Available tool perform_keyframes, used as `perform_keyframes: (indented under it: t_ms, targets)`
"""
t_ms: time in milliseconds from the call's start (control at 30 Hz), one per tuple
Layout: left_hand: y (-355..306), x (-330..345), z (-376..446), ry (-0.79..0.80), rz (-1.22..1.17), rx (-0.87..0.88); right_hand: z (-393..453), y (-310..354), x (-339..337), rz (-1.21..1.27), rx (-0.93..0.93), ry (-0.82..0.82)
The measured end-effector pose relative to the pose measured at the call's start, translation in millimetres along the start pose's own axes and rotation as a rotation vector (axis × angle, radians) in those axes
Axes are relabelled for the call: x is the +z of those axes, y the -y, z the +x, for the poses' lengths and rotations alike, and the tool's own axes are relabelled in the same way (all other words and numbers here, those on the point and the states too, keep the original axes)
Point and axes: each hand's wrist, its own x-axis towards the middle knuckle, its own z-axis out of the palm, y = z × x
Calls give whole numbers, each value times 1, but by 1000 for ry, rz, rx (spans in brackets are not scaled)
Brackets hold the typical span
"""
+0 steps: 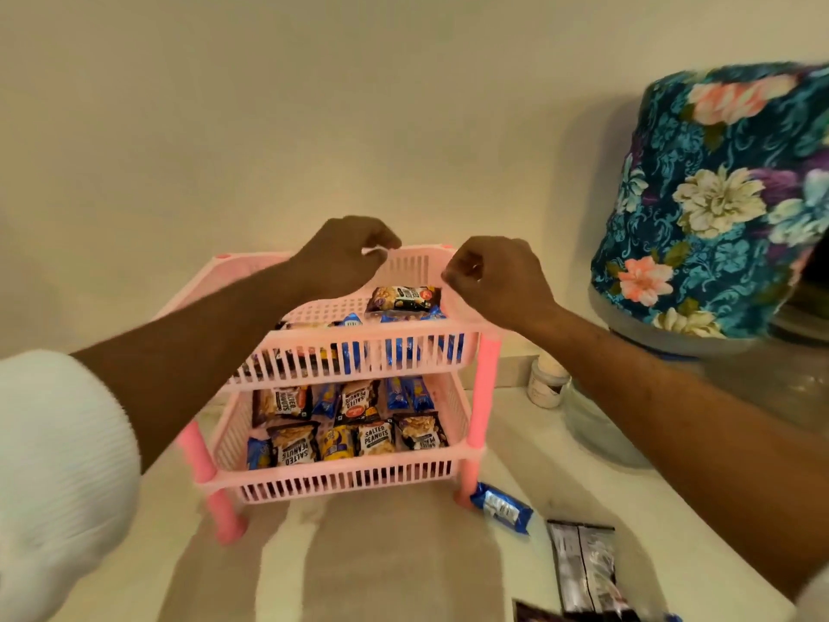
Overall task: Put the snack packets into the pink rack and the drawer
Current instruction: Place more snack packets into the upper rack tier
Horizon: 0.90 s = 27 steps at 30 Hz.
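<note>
pink rack (pixel 359 347) mostly stocked, both tiers hold snack packets. left hand (pixel 347 253) and right hand (pixel 491 273) curled at top tier rim, grasping nothing visible. blue packet (pixel 501 508), dark packets (pixel 583 565) left on desk (pixel 381 567). drawer unseen.

Warm dim indoor light, soft shadows on wall (pixel 224 127); wide-angle bending at edges; white sleeve (pixel 54 464) blown out, blurred; overall slightly soft

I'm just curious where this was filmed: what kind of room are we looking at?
Probably a home kitchen or pantry corner. A pink rack full of snack packets stands on a pale counter against a plain wall, and beside it sits what looks like a water jar under a floral cloth cover.
</note>
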Motion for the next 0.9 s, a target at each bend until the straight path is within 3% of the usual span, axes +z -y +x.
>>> perform_keyframes:
  t_ms: [167,300,467,700,800,900]
  targets:
    - [-56,30,-70,-232,-235,160,-66,-10,-15,85,28,-239]
    - [-85,81,-126,-201,-337,209,-127,-39,-14,156,135,-227]
    - [-99,175,-171,113,-513,8,-207,-97,5,124,358,-13]
    - [-93,299,-187,507,-357,-313,-304,-167,38,-54,587,578]
    - [-90,335,-194,602,-187,-378,-326,-176,51,-93,584,615]
    - [-93,357,-192,525,-134,-423,-333,-179,62,-161,571,595]
